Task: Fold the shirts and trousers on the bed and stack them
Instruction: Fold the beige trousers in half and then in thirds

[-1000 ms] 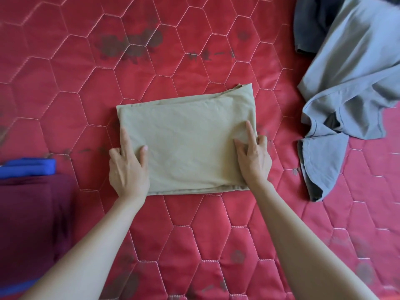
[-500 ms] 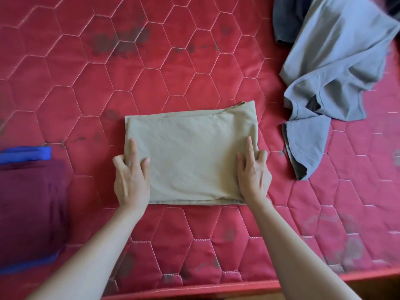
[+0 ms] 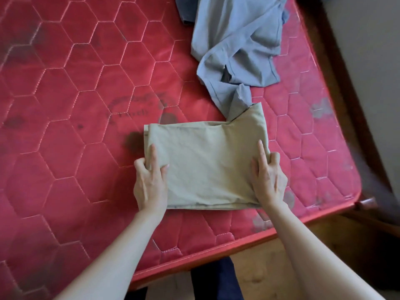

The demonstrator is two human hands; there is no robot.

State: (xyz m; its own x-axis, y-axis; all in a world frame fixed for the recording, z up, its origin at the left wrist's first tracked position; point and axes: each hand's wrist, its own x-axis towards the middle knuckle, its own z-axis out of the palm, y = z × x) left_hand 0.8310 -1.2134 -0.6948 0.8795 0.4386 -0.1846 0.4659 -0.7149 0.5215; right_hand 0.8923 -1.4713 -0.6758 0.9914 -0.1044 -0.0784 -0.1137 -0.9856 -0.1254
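A folded khaki garment [image 3: 207,165] lies as a flat rectangle on the red quilted mattress [image 3: 75,105], near its front right corner. My left hand [image 3: 150,187] grips the garment's left edge, with the index finger laid on top and the other fingers curled round the side. My right hand [image 3: 269,182] grips the right edge the same way. A crumpled grey shirt [image 3: 236,40] lies unfolded behind it, and its lowest flap touches the khaki garment's far right corner.
A dark blue-grey garment [image 3: 184,9] shows at the top edge, partly under the grey shirt. The mattress's front edge [image 3: 216,254] runs just below my wrists. The dark wooden bed frame [image 3: 368,202] borders the right corner. Much bare mattress stretches to the left.
Both hands have shifted the khaki garment right, up against the grey shirt near the bed's corner. The maroon and blue stack at the left has left the view.
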